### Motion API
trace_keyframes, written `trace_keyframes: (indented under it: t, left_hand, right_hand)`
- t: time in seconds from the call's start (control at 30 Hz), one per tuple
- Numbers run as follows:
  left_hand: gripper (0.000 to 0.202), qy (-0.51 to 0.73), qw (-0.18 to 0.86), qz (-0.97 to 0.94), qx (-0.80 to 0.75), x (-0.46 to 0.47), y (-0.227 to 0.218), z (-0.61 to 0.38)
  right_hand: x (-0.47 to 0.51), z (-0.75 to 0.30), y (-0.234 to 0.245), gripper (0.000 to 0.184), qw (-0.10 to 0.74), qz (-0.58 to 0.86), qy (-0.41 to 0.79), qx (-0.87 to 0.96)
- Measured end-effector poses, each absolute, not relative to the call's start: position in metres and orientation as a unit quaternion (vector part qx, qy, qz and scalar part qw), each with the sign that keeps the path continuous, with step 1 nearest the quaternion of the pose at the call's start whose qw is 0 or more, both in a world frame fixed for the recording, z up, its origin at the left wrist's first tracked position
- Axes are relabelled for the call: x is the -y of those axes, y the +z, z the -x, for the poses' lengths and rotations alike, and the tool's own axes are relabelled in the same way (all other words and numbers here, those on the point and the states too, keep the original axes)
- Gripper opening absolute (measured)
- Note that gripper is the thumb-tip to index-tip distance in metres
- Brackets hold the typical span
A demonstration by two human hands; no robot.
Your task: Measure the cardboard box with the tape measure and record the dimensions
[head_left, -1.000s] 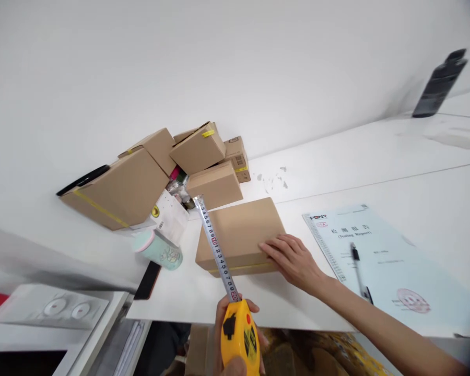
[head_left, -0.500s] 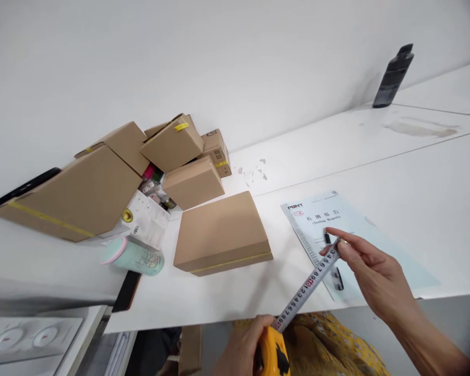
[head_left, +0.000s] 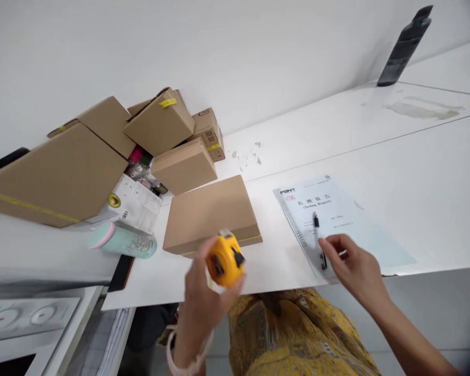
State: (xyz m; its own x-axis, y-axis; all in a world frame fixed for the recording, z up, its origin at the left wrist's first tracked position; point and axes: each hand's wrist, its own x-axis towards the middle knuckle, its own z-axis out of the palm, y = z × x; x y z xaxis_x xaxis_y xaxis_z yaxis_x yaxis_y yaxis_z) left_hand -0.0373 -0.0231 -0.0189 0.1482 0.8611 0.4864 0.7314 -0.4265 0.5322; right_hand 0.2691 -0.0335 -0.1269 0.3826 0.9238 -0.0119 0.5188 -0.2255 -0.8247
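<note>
Yellow tape measure (head_left: 230,262) is gripped by the left hand (head_left: 204,302). Whether the lower-right pen (head_left: 317,223) is held by the right hand (head_left: 354,267) is unclear.

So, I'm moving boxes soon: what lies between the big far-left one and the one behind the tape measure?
The head view shows a white package with an avocado picture, then white tabletop.

Near the worktop's (head_left: 264,271) front edge, the left hand (head_left: 203,300) and tape measure (head_left: 227,261) blur, hiding part of the cardboard box (head_left: 209,209). The report's (head_left: 348,211) smallest print is unreadable; the leftmost carton (head_left: 57,175) is cut off.
</note>
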Motion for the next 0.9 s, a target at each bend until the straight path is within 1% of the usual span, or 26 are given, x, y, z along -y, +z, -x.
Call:
trace_keyframes:
  t: [0.03, 0.1, 0.17, 0.2, 0.27, 0.33, 0.37, 0.4, 0.47, 0.53, 0.6, 0.63, 0.67, 0.73, 0.8, 0.87, 0.9]
  left_hand:
    - [0.068, 0.397, 0.037, -0.746, -0.534, 0.008, -0.011, 0.042]
    - [0.067, 0.401, -0.03, -0.728, -0.555, -0.025, 0.002, 0.049]
    - [0.067, 0.349, -0.044, -0.718, -0.601, -0.056, 0.009, 0.052]
    - [0.067, 0.321, -0.043, -0.714, -0.62, -0.07, 0.01, 0.053]
    - [0.064, 0.269, -0.026, -0.713, -0.647, -0.091, 0.008, 0.057]
    - [0.061, 0.24, -0.009, -0.716, -0.655, -0.106, 0.005, 0.063]
    - [0.06, 0.232, -0.002, -0.72, -0.654, -0.111, 0.003, 0.066]
    - [0.06, 0.228, 0.001, -0.724, -0.651, -0.114, 0.001, 0.069]
    - [0.058, 0.241, -0.021, -0.732, -0.636, -0.112, -0.002, 0.07]
    - [0.052, 0.304, -0.079, -0.738, -0.597, -0.096, -0.01, 0.059]
    - [0.039, 0.405, -0.126, -0.743, -0.518, -0.066, -0.026, 0.033]
    - [0.032, 0.45, -0.12, -0.753, -0.465, -0.048, -0.039, 0.016]
    - [0.03, 0.463, -0.077, -0.787, -0.399, -0.028, -0.054, -0.004]
    - [0.028, 0.447, 0.038, -0.85, -0.278, 0.008, -0.088, -0.042]
    - [0.031, 0.386, 0.064, -0.89, -0.235, 0.033, -0.122, -0.072]
    - [0.056, 0.266, 0.056, -0.925, -0.265, 0.045, -0.148, -0.089]
    - [0.065, 0.211, 0.042, -0.936, -0.277, 0.047, -0.156, -0.092]
  right_hand:
    - [0.023, -0.28, -0.133, 0.055, 0.341, 0.78, 0.209, 0.482]
    - [0.005, -0.292, -0.144, 0.052, 0.251, 0.815, 0.167, 0.494]
    - [-0.008, -0.294, -0.15, 0.054, 0.187, 0.811, 0.14, 0.537]
    - [-0.013, -0.293, -0.152, 0.053, 0.168, 0.798, 0.131, 0.563]
    - [-0.017, -0.292, -0.154, 0.046, 0.157, 0.765, 0.131, 0.611]
    - [-0.018, -0.295, -0.154, 0.041, 0.186, 0.74, 0.165, 0.626]
    - [-0.017, -0.298, -0.153, 0.038, 0.218, 0.731, 0.197, 0.616]
    - [-0.015, -0.302, -0.151, 0.037, 0.265, 0.717, 0.244, 0.597]
    - [-0.008, -0.309, -0.145, 0.036, 0.385, 0.664, 0.367, 0.526]
    - [0.001, -0.314, -0.138, 0.038, 0.495, 0.578, 0.474, 0.443]
    - [0.01, -0.315, -0.131, 0.039, 0.561, 0.515, 0.517, 0.39]
    - [0.014, -0.314, -0.129, 0.039, 0.58, 0.504, 0.518, 0.376]
    - [0.017, -0.312, -0.127, 0.04, 0.592, 0.503, 0.511, 0.369]
    - [0.02, -0.305, -0.127, 0.039, 0.609, 0.517, 0.484, 0.356]
    - [0.02, -0.296, -0.13, 0.041, 0.623, 0.529, 0.461, 0.346]
    - [0.018, -0.288, -0.135, 0.048, 0.621, 0.529, 0.463, 0.346]
    - [0.017, -0.284, -0.137, 0.05, 0.616, 0.526, 0.473, 0.346]
